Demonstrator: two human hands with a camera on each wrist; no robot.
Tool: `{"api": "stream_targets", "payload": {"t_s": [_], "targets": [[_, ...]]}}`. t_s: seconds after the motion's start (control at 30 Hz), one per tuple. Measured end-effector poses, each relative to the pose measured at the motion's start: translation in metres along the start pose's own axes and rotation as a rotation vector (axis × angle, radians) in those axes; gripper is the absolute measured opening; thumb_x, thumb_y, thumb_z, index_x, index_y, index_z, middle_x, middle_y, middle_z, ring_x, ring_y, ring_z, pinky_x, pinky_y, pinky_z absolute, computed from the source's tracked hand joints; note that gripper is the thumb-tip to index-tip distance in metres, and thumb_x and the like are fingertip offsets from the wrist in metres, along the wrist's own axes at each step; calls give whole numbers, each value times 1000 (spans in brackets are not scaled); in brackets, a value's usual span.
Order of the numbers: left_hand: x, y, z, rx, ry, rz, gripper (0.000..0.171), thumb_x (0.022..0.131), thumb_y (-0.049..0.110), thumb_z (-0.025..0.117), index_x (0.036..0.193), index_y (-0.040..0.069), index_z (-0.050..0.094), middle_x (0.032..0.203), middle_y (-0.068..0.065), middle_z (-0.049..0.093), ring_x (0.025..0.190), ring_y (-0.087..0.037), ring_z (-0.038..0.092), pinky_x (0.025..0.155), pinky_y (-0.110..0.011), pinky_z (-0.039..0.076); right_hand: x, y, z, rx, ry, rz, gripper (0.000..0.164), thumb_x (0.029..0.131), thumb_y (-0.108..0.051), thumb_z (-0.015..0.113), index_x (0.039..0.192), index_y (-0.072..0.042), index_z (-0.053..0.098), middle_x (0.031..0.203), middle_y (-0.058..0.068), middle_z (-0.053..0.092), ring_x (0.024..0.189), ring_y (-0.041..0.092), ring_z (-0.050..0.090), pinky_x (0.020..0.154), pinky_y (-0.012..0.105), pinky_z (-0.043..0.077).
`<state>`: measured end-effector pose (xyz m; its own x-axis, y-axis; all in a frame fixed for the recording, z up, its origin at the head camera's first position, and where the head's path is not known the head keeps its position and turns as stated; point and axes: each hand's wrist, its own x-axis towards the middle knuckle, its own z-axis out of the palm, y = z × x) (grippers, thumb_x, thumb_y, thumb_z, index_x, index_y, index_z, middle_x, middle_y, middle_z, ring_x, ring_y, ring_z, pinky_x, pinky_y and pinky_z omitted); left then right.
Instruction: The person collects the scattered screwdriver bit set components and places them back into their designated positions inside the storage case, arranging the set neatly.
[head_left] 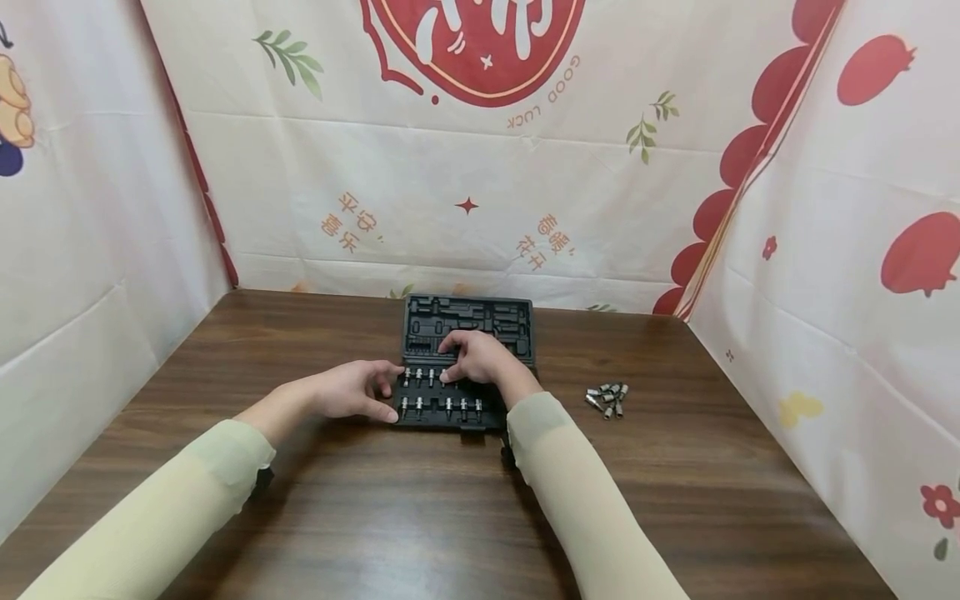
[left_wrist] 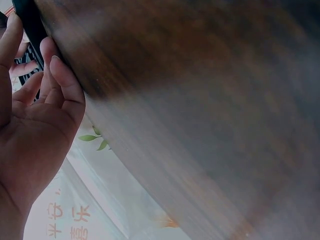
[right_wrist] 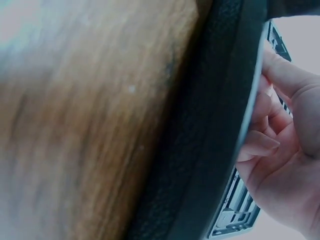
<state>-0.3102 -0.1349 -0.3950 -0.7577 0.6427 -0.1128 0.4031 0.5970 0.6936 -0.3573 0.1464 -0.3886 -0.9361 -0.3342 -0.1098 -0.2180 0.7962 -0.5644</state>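
Observation:
A black socket-set case (head_left: 471, 423) lies unfolded on the table, its moulded lid (head_left: 502, 310) leaning back behind the base. Short silver bit sockets (head_left: 463, 408) stand in two rows in the base. At the case's left end is my left hand (head_left: 352, 390), thumb at the front corner and a fingertip near the hinge; its other fingers bend loosely in the left wrist view (left_wrist: 42, 120). My right hand (head_left: 480, 360) reaches over the back row, thumb at a socket there and index finger raised apart from it. The case wall hides those fingertips in the right wrist view.
A small pile of loose bit sockets (head_left: 607, 400) lies on the brown wooden table (head_left: 360, 508) to the right of the case. Printed cloth (head_left: 465, 167) hangs behind the table and along both sides. A latch tab (head_left: 472, 431) sticks out at the case's front.

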Motion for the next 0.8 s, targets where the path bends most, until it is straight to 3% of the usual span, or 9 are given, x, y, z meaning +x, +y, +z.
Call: {"api": "stream_targets", "payload": {"t_s": [0.8], "targets": [[2,-2,0,-21,-3,6,83,95,27,89,158,-9,48,117,-13,67,92,-16,66,86,-33,54,0,1,1,14,-15,13,46,95,-27,90,137,-24,71,89,5,67,77,21,61,79,38,49]]}}
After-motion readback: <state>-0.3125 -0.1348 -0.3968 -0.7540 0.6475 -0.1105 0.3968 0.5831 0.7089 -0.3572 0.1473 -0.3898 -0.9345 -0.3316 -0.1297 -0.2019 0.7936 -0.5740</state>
